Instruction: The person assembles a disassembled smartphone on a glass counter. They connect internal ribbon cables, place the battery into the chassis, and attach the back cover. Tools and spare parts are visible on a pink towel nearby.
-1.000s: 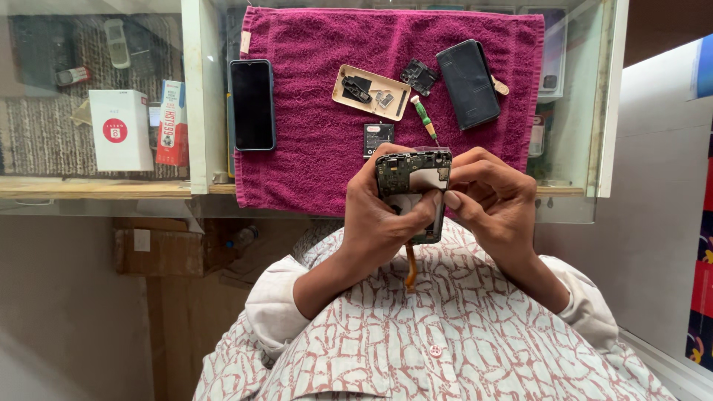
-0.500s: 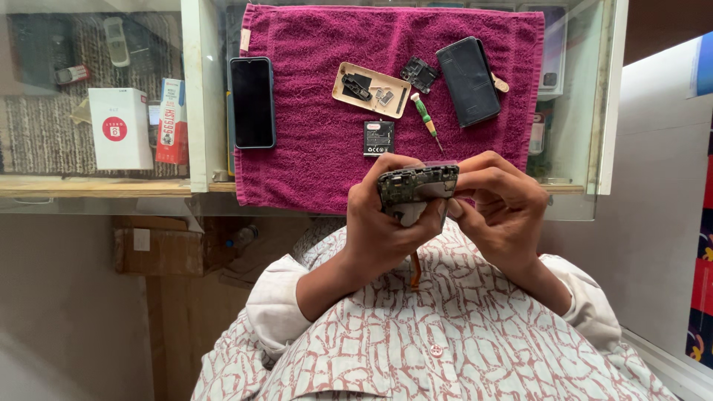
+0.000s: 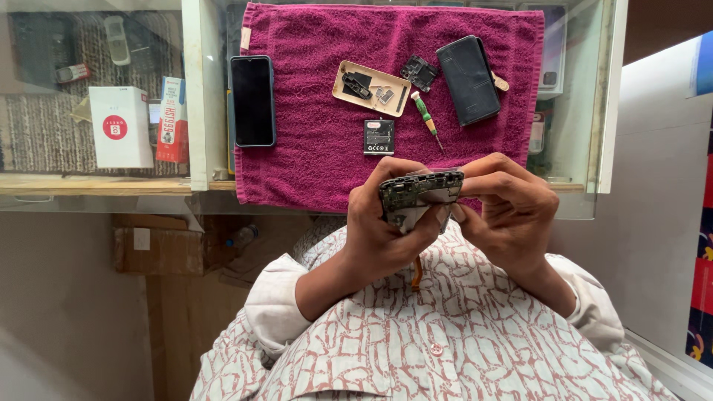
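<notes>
At centre frame, the opened phone (image 3: pixel 420 197) is half hidden by fingers; its lower end cannot be made out. The left hand (image 3: pixel 382 238) has its grip closed around the phone, and the right hand (image 3: pixel 509 212) pinches its right edge. An orange ribbon cable (image 3: pixel 417 272) dangles below. Just above lies the magenta towel (image 3: pixel 319 148) on the worktop.

The lower half of the opened phone (image 3: pixel 417 197) at centre frame is hidden inside the left hand (image 3: pixel 379 238), and the right hand (image 3: pixel 509 212) covers its right edge. What the right fingertips (image 3: pixel 459 215) press there cannot be told. The small parts in the tan tray (image 3: pixel 371 78), upper centre, are too small to tell. The magenta towel (image 3: pixel 312 148) is cut off by the top edge.
</notes>
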